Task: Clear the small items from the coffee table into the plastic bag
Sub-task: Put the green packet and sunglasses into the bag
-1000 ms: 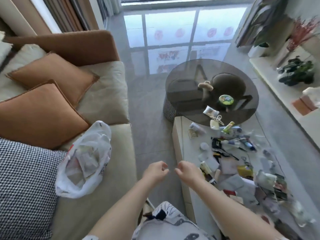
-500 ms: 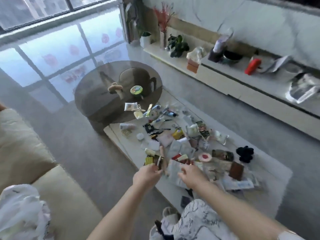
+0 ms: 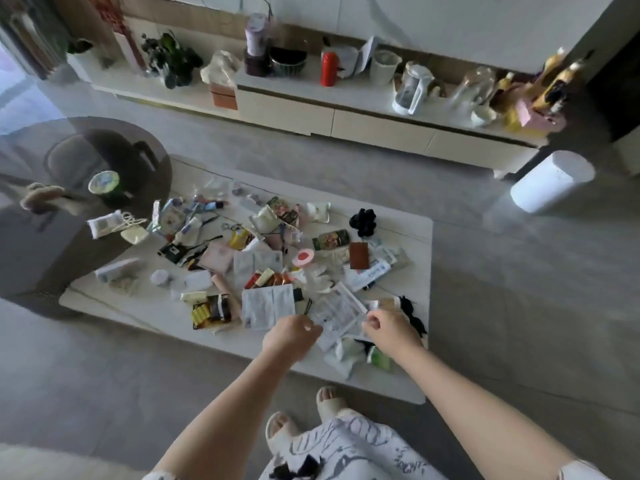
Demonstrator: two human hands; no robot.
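Note:
The white coffee table is strewn with several small items: a printed paper sheet, a white sachet, yellow and black packets, a pink round case, a brown card holder, a black scrunchie and a green packet. My left hand hovers over the table's near edge with curled fingers, just left of the printed sheet. My right hand is curled too, at the sheet's right corner. Neither plainly holds anything. The plastic bag is out of view.
A round dark glass table overlaps the coffee table's left end and carries a green-lidded jar. A long low cabinet with a kettle, a red bottle and plants runs along the back. A white cylinder stands on the floor at right.
The view has swung right, away from the sofa and the plastic bag, onto the coffee table. Both hands have moved out over the table's near edge.

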